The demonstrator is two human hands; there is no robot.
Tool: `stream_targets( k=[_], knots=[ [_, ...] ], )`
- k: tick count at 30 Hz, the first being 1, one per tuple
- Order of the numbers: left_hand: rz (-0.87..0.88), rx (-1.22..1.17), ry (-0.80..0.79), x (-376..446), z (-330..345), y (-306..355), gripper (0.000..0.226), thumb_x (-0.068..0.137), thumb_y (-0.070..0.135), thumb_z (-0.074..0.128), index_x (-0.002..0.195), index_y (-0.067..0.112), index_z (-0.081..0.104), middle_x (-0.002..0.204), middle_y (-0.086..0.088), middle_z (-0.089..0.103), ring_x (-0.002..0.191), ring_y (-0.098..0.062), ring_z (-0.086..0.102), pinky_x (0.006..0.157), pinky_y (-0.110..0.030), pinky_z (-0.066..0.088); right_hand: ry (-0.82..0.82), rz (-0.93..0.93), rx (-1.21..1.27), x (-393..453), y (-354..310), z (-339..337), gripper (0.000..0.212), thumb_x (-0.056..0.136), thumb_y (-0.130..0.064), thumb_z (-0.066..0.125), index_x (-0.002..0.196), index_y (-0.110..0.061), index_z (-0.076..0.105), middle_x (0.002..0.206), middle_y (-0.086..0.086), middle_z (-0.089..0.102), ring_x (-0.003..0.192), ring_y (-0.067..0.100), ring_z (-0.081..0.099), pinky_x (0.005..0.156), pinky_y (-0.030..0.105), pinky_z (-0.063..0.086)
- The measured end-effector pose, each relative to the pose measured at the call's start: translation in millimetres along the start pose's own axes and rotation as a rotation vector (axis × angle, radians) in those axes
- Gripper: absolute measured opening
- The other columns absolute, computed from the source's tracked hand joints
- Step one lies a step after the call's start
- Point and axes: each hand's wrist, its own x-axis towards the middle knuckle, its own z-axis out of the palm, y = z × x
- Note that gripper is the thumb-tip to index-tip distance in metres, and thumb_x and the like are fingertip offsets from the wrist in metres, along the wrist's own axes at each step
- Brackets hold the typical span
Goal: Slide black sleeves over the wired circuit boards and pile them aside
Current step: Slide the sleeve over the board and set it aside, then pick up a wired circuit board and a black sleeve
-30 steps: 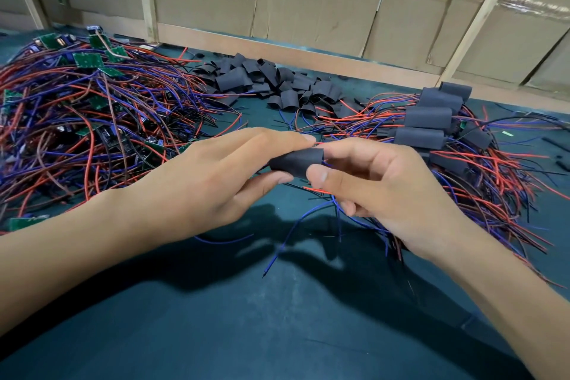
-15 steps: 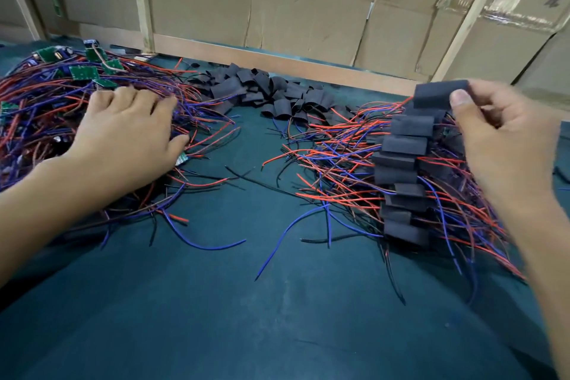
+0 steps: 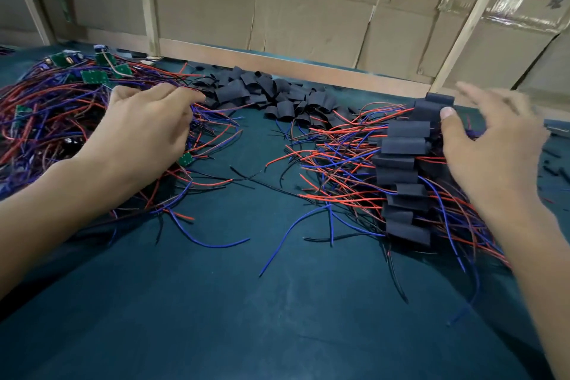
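Both hands are open and hold nothing: my left hand (image 3: 145, 136) rests on unsleeved boards (image 3: 61, 120); my right hand (image 3: 490, 148) hovers beside the sleeved pile (image 3: 404, 170). Tangled wires risk dragging extra boards.

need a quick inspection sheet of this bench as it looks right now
surface: dark green mat, bare at the front.
job's things: unsleeved boards in a tangle at left; loose sleeves heaped at the back; sleeved boards stacked in a column at right.
clutter: small black bits at the far right edge.
grippers: left hand rests on the left tangle, a green board at its thumb, grip unclear; right hand fingers spread and blurred by the stack top, holding nothing.
cables: red, blue and black wires fan out from both piles onto the mat.
surroundings: cardboard wall with wooden battens behind.
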Motion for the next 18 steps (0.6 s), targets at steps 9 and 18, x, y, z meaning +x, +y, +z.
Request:
stream_targets(
  k=[9,18],
  knots=[
    [-0.003,0.307,-0.202,-5,12,-3,0.034,0.092,0.045,0.053,0.106,0.017,0.068,0.102,-0.004,0.064,0.103,-0.033,0.054,0.095,-0.050,0.032,0.119,-0.720,0.249,-29,-41,3,0.021,0.097,0.001,0.059,0.107,-0.002,0.077,0.099,0.014,0.074,0.087,0.033,0.069,0.088,0.034,0.052],
    [0.048,0.389,-0.292,-7,11,-1,0.031,0.088,0.046,0.061,0.083,0.017,0.069,0.095,0.002,0.059,0.100,-0.031,0.047,0.090,-0.046,0.032,-0.235,-0.986,0.388,-66,-77,15,0.027,0.089,0.003,0.058,0.104,-0.004,0.079,0.085,0.007,0.074,0.073,0.029,0.070,0.060,0.038,0.055]
  ],
)
